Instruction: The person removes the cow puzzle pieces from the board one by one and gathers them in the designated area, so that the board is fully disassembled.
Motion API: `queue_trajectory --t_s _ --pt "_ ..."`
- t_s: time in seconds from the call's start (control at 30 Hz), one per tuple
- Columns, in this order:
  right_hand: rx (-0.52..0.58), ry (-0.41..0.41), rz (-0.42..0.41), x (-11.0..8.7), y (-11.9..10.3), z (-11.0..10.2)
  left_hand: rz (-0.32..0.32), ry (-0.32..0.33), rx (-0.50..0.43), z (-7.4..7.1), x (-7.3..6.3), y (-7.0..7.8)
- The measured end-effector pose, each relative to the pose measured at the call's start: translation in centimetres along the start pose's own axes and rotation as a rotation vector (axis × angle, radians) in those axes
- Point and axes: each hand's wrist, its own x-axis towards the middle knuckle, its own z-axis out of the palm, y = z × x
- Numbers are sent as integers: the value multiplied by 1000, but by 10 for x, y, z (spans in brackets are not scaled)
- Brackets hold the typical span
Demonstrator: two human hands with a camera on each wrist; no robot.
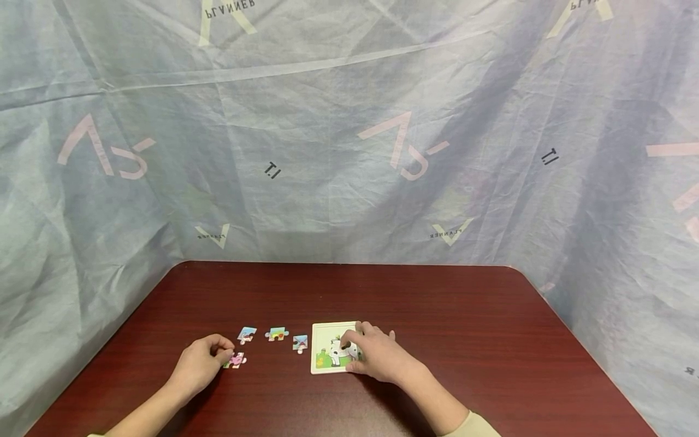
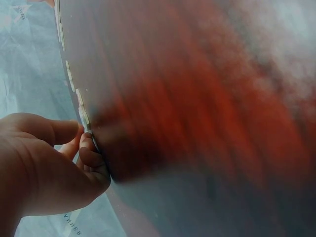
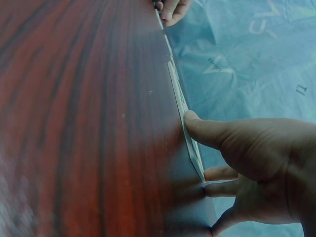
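At the left of the table, my left hand (image 1: 199, 364) pinches the edge of a pink jigsaw piece (image 1: 236, 360) between thumb and fingertips. The piece lies low at the tabletop, its left part hidden by the fingers. To the right is a square puzzle board (image 1: 322, 328) with a pale raised rim and a black-and-white cow on green inside. My right hand (image 1: 382, 355) grips its right side, thumb (image 3: 202, 129) at the near edge and other fingers spread over the far and right edges. The hand covers the board's right part.
Three more jigsaw pieces lie between the left hand and the board: a left one (image 1: 247, 334), a middle one (image 1: 276, 334) and one (image 1: 300, 343) close beside the rim. A dark red wooden table (image 1: 437, 297) carries everything. Grey printed cloth (image 1: 327, 200) hangs around it.
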Motion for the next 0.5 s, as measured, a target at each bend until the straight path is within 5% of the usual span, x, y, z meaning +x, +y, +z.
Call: queue_trajectory --t_s 0.5 --pt "-25 4 12 2 -1 -1 27 30 -15 3 2 8"
